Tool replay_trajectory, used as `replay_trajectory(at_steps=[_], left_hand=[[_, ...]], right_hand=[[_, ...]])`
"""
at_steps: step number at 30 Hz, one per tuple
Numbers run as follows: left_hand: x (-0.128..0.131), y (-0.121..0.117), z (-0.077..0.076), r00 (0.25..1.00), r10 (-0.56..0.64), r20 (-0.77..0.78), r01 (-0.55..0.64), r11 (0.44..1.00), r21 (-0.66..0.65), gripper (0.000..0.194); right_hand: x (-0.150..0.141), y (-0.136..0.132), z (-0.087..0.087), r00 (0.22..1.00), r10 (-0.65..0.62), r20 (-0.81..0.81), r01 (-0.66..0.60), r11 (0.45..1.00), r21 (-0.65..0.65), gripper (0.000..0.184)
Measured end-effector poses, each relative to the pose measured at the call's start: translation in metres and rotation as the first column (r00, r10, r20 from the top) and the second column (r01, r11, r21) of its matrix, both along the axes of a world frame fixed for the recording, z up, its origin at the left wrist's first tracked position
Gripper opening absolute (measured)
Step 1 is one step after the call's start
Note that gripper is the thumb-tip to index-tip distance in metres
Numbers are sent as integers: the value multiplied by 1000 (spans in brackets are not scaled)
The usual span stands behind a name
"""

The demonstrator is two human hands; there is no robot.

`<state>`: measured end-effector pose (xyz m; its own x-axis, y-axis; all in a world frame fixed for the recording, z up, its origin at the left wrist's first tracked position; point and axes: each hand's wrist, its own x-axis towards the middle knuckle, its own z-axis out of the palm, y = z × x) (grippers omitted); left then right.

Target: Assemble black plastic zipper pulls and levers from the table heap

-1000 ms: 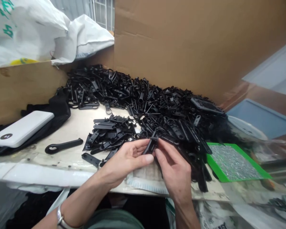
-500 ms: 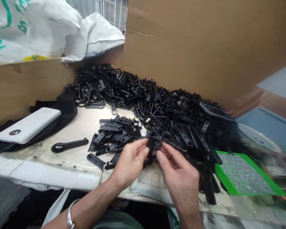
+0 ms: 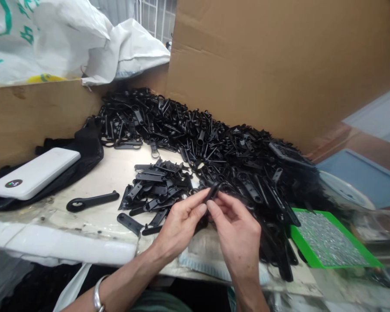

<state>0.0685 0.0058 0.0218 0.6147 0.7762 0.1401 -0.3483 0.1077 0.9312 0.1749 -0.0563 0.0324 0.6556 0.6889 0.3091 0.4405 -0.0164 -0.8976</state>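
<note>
My left hand (image 3: 182, 221) pinches a narrow black plastic part (image 3: 212, 190) between thumb and fingers. On the other side of it, my right hand (image 3: 237, 227) is closed at the same spot, thumb against the black plastic. Two pieces seem to be pressed together there, but the fingers hide most of them. Just left of the hands lies a small heap of flat black strips (image 3: 149, 177) with holes in them. Behind and to the right spreads a large pile of similar black plastic parts (image 3: 195, 130), some with ring-shaped ends.
A green tray (image 3: 307, 251) of small metal pieces stands at the right. One ring-ended black handle (image 3: 94, 201) lies alone at the left. Near it a white power bank (image 3: 39, 171) rests on black cloth. Cardboard walls (image 3: 263, 56) close off the back.
My right hand has moved left toward my left hand. The black pieces, held apart before, now meet between the fingertips and are tilted more.
</note>
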Motion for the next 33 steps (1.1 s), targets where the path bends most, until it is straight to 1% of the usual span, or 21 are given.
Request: replay_trajectory(at_steps=[5, 8, 10, 12, 21, 26, 29, 31, 33], left_hand=[[-1, 2, -1, 1000, 10, -20, -10, 1000, 4, 35], [0, 3, -3, 1000, -3, 10, 3, 999, -54, 35], [1, 4, -4, 998, -27, 48, 32, 994, -108, 36], [2, 5, -4, 997, -48, 67, 57, 989, -139, 37], [0, 7, -4, 994, -101, 49, 107, 981, -159, 42], [-3, 7, -4, 994, -106, 1, 105, 989, -101, 42], [-3, 6, -4, 994, -113, 1, 113, 992, -49, 48], [-1, 6, -5, 997, -74, -22, 75, 997, 18, 51], [-1, 7, -6, 997, -18, -73, 26, 993, 116, 49]], right_hand=[[2, 2, 2, 998, 46, -44, -47, 999, -12, 25], [2, 3, 2, 995, 80, -61, -80, 997, -11, 23], [3, 4, 2, 994, 89, -62, -91, 996, -22, 23], [3, 5, 2, 995, 89, -48, -91, 995, -37, 22], [5, 10, 9, 998, 66, 9, -65, 996, -62, 17], [9, 12, 15, 997, 73, 6, -72, 992, -108, 15], [11, 12, 18, 995, 103, 1, -102, 987, -126, 14], [14, 13, 20, 990, 143, -15, -143, 979, -144, 14], [18, 14, 21, 977, 204, -65, -213, 961, -174, 15]])
